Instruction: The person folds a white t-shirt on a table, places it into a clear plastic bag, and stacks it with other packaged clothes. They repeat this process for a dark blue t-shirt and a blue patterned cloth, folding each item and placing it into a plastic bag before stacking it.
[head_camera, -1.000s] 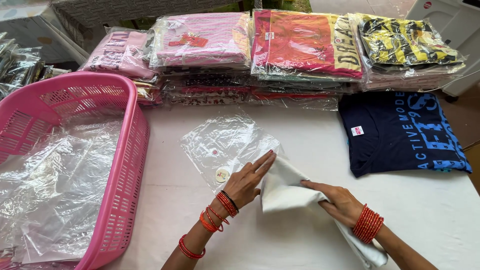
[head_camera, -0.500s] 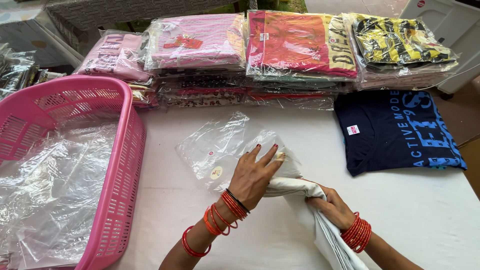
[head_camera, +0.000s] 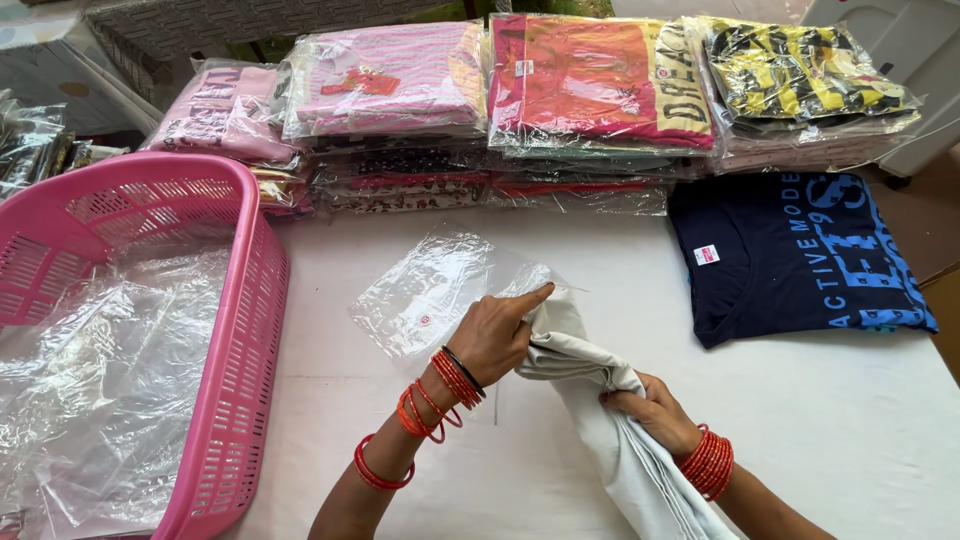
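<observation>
Table (head_camera: 820, 420): a white-covered surface is seen from above, with goods ranged along its far edge from ten to two o'clock.
Basket (head_camera: 250, 330): a pink slotted plastic basket is set at nine o'clock, filled with loose clear plastic bags (head_camera: 110, 380).
Stacks (head_camera: 500, 110): folded garments sealed in clear wrap are piled in four heaps; pale pink at eleven, pink stripes beside it, an orange-red pack (head_camera: 600, 80) at twelve, and a yellow-and-black pack (head_camera: 800, 70) at one o'clock. Small white tags are seen at the collars of the striped and orange-red packs.
Navy shirt (head_camera: 800, 260): an unwrapped dark blue T-shirt with light blue lettering is laid flat at two o'clock, a small square red-and-white label at its neck.
Clear bag (head_camera: 430, 290): an empty transparent sleeve is spread at the centre, a small round sticker near its lower edge.
Grey garment (head_camera: 600, 420): a pale folded cloth is held at five o'clock from the bag, its upper end touching the bag's right edge.
Left hand (head_camera: 495, 335): it is curled over the garment's top fold, forefinger extended; orange-red bangles are worn at the wrist.
Right hand (head_camera: 650, 415): it is closed on the garment's lower bundle, red bangles at the wrist.
</observation>
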